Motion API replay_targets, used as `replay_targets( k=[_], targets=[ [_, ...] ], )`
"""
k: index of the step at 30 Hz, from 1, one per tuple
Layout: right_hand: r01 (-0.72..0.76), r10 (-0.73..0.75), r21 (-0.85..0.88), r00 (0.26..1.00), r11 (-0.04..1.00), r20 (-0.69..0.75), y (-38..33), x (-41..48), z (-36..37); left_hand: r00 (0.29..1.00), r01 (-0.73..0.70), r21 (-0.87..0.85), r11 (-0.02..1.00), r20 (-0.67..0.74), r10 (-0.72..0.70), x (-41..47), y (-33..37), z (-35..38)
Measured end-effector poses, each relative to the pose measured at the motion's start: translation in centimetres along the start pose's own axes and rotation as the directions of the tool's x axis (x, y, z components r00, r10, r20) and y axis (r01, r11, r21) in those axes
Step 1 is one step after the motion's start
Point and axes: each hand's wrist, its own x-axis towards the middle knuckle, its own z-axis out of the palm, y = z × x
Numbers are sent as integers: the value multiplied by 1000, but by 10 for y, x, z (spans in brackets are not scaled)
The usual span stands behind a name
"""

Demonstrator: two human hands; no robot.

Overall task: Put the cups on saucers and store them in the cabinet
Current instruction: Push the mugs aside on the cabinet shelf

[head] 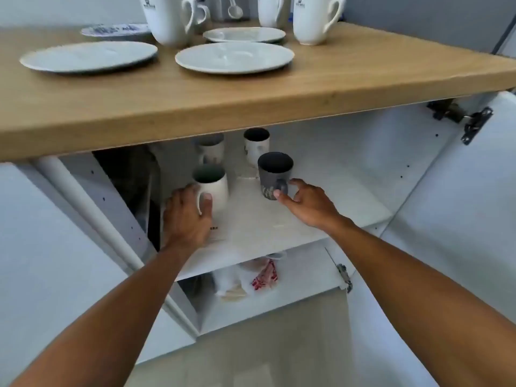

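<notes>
Left hand (pixel 187 216) on white mug (pixel 212 187), right hand (pixel 305 203) at grey mug (pixel 275 175); four mugs on shelf (pixel 321 191)

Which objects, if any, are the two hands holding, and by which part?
The left hand grips the white mug at its handle. The right hand has its fingers at the dark mug's handle; a closed grip cannot be told.

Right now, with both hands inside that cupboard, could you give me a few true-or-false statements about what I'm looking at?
1. The left hand is on a white mug. True.
2. The right hand is at a red mug. False: it is a dark mug, at its handle.
3. The plates on the counter carry cups. False: the front plate is bare, and the cups stand beside the plates.
4. The cupboard shelf holds four mugs. True.
5. The cupboard is shut. False: it stands open.
</notes>
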Motion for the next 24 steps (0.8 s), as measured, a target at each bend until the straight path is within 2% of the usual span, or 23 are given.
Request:
replay_targets(
  k=[3, 7, 11, 14, 20, 24],
  targets=[
    [11, -4, 197, 999, 980, -34, 11, 18, 19, 998, 25, -220, 975, -57, -39, 8, -17, 24],
    [-3, 4, 442, 1000, 897, -2, 15, 30, 30, 991, 25, -280, 960, -123, -61, 23, -37, 41],
    [-63, 14, 562, 996, 824, 92, 13, 27, 33, 996, 71, -582, 810, -2, -88, 34, -40, 53],
    [-68, 15, 642, 996, 764, 88, 10, 26, 37, 995, 96, -596, 797, 36, -93, 34, -37, 53],
    [-18, 109, 783, 992, 621, -64, 19, 27, 40, 1000, 29, -696, 718, 15, -25, 36, -12, 55],
    [72, 179, 720, 947, 690, -266, 43, 31, 24, 999, 20, -732, 681, 49, 23, 54, 22, 62]
  ],
)
